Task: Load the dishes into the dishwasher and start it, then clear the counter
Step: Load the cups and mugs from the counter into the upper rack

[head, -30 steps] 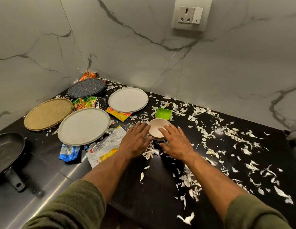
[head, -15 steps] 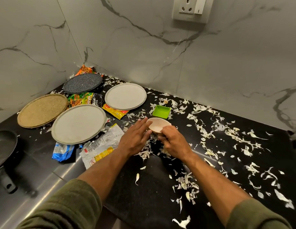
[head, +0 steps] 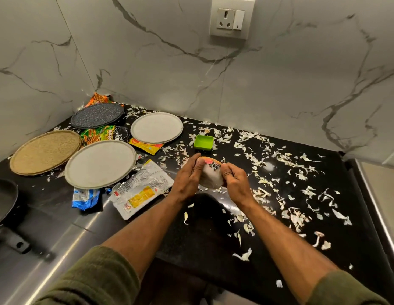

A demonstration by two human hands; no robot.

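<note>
A small cream bowl (head: 210, 176) with a leaf pattern and pink rim is tipped on its side above the black counter (head: 204, 234), its underside facing me. My left hand (head: 187, 179) holds its left side, thumb on the rim. My right hand (head: 235, 183) grips its right side with curled fingers. Behind it sits a small green square dish (head: 203, 142). Two white plates (head: 100, 165) (head: 156, 127), a tan plate (head: 45, 151) and a dark speckled plate (head: 97, 115) lie at the left.
White vegetable scraps (head: 290, 168) litter the counter's right half. Snack wrappers (head: 138, 190) (head: 86, 198) (head: 103, 135) lie among the plates. A black pan (head: 3, 205) sits at the far left on a steel surface. Marble walls with a socket (head: 230, 18) close the back.
The bowl stood upright on the counter a second ago; both hands closed on it, lifted it and tipped it onto its side toward me.
</note>
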